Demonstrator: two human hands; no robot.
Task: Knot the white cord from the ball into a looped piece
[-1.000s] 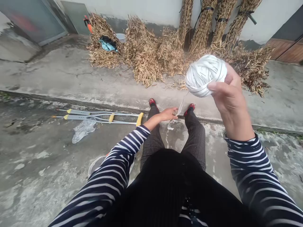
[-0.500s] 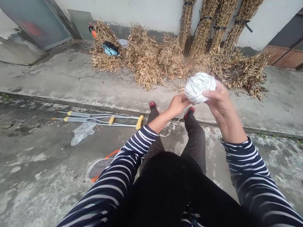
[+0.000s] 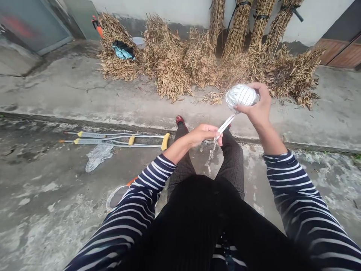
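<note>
My right hand grips a ball of white twine with thin dark lines, fingers over its top and right side, thumb underneath. From the ball a flat white strand runs down to my left hand, which pinches it between thumb and fingers. Below that pinch the strand's loose end dangles, crinkled, between my legs. Both hands are in front of my body, the left one lower and nearer to me.
Yellow-padded crutches and a clear plastic bag lie on the concrete at left. A low step edge crosses ahead. Beyond it, dried plant stalks are heaped against the wall, with tied bundles standing upright.
My left hand has moved down and left, away from the ball, drawing out a length of strand. The ball has turned in my right hand and shifted slightly right.
</note>
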